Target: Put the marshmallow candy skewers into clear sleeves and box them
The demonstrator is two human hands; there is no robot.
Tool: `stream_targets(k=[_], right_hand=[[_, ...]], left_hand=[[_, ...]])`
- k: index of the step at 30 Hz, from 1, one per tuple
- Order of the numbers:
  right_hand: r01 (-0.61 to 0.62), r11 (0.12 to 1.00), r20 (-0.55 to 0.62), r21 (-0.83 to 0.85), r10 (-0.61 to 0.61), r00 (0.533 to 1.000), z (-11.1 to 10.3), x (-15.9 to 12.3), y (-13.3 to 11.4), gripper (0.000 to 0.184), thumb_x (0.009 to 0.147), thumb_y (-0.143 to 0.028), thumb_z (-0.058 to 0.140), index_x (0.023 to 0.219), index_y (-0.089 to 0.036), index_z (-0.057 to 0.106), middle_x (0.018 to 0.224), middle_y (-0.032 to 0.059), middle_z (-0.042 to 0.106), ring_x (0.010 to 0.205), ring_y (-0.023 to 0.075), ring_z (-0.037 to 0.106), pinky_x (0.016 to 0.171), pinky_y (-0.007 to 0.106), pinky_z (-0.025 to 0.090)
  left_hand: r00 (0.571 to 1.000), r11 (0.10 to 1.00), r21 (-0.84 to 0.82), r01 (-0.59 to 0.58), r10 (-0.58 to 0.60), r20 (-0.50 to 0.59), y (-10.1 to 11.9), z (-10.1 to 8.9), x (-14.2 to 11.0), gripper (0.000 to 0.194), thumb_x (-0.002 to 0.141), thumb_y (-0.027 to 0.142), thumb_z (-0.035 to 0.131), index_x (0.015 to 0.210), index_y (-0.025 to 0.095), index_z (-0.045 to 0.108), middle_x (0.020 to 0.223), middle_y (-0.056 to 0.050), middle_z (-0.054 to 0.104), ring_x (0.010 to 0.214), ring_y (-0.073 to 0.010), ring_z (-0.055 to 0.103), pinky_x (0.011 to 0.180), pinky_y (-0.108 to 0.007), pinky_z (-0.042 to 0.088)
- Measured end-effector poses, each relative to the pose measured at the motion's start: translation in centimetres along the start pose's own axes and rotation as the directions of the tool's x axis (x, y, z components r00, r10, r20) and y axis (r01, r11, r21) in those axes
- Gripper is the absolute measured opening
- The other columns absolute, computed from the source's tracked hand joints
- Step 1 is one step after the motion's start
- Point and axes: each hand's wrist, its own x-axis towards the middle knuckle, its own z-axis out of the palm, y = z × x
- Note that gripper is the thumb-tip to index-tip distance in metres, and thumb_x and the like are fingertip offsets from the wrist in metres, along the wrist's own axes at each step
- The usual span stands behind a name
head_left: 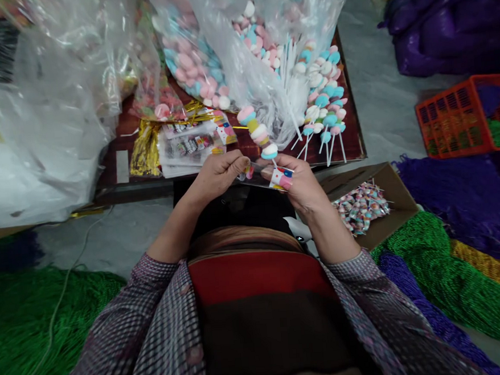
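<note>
A small clear plastic bag [260, 177] with a printed end is stretched between my two hands at the front edge of the table. My left hand [217, 177] pinches one end of it between thumb and fingers. Closed round the printed end is my right hand [303, 184], which also holds the stick of a marshmallow skewer [258, 131]. Pink, white, blue and yellow pieces are threaded on this skewer, which points up and away from me, outside the bag. Flat printed bags [187, 145] lie stacked beyond my left hand, beside gold twist ties [145, 149].
Several finished skewers [324, 99] lie at the table's right end, near white sticks [289, 65]. Large bags of marshmallows [192, 60] stand behind. A cardboard box [396, 223] of wrapped sweets sits at lower right. An orange crate [451, 119] and green bundles [443, 254] are on the floor.
</note>
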Motion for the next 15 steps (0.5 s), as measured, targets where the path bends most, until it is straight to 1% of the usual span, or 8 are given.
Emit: stream_targets(k=[2,4,6,8,10,12,15], right_hand=[[0.035,0.999,-0.058,-0.025,-0.037,0.998,0.19,0.19,0.27,0.034,0.061,-0.041,0.09,0.063,-0.019,0.065,0.064,-0.0049,0.057,0.064,0.0084,0.047,0.065,0.026,0.04],[0.059,0.997,-0.104,-0.053,-0.065,0.993,0.21,0.27,0.38,0.036,0.062,-0.042,0.089,0.059,-0.018,0.062,0.061,-0.0057,0.052,0.061,0.0075,0.042,0.061,0.024,0.036],[0.042,0.998,-0.088,-0.052,-0.047,0.995,0.24,0.27,0.35,0.036,0.063,-0.043,0.088,0.059,-0.019,0.062,0.059,-0.0057,0.051,0.06,0.0073,0.04,0.057,0.023,0.034],[0.001,1.0,-0.04,-0.026,-0.002,0.999,0.37,0.26,0.26,0.036,0.062,-0.044,0.088,0.061,-0.019,0.062,0.059,-0.0054,0.051,0.058,0.0072,0.04,0.053,0.022,0.032],[-0.025,1.0,-0.017,0.012,0.025,1.0,0.57,0.29,0.19,0.032,0.063,-0.042,0.087,0.066,-0.02,0.063,0.061,-0.0051,0.052,0.056,0.0067,0.038,0.048,0.021,0.028],[-0.037,0.998,-0.023,0.043,0.038,0.999,0.68,0.36,0.17,0.026,0.067,-0.039,0.084,0.078,-0.022,0.067,0.065,-0.0048,0.053,0.054,0.0062,0.036,0.044,0.02,0.023],[-0.047,0.997,-0.03,0.063,0.049,0.998,0.48,0.5,0.09,0.029,0.072,-0.038,0.08,0.096,-0.026,0.069,0.07,-0.0048,0.054,0.052,0.0059,0.033,0.041,0.02,0.019]], left_hand=[[0.999,0.998,-0.055,0.036,-0.036,0.003,-0.11,0.12,-0.04,0.052,0.09,0.066,0.058,0.068,0.019,0.06,0.061,0.002,0.052,0.057,-0.0101,0.043,0.056,-0.025,0.032],[0.998,0.989,-0.13,0.069,-0.068,0.012,-0.2,0.18,-0.08,0.048,0.083,0.066,0.068,0.074,0.019,0.064,0.067,0.001,0.059,0.062,-0.0111,0.049,0.059,-0.025,0.037],[0.996,0.979,-0.181,0.091,-0.089,0.019,-0.2,0.19,-0.1,0.048,0.081,0.066,0.07,0.074,0.018,0.064,0.067,0.0,0.06,0.062,-0.0116,0.05,0.061,-0.025,0.038],[0.994,0.976,-0.191,0.107,-0.107,0.011,-0.13,0.16,-0.11,0.05,0.084,0.066,0.067,0.069,0.019,0.062,0.06,0.002,0.054,0.058,-0.011,0.045,0.057,-0.025,0.035],[0.993,0.976,-0.185,0.115,-0.119,-0.009,-0.08,0.11,-0.14,0.052,0.086,0.067,0.063,0.065,0.02,0.059,0.054,0.003,0.046,0.054,-0.0107,0.039,0.053,-0.025,0.03],[0.992,0.975,-0.186,0.119,-0.124,-0.018,-0.19,0.08,-0.25,0.054,0.088,0.067,0.061,0.063,0.02,0.056,0.052,0.004,0.042,0.052,-0.0104,0.036,0.051,-0.026,0.027],[0.987,0.959,-0.233,0.159,-0.161,0.01,-0.76,0.1,-0.55,0.055,0.088,0.067,0.061,0.061,0.02,0.053,0.052,0.004,0.039,0.05,-0.0094,0.032,0.048,-0.026,0.022]])
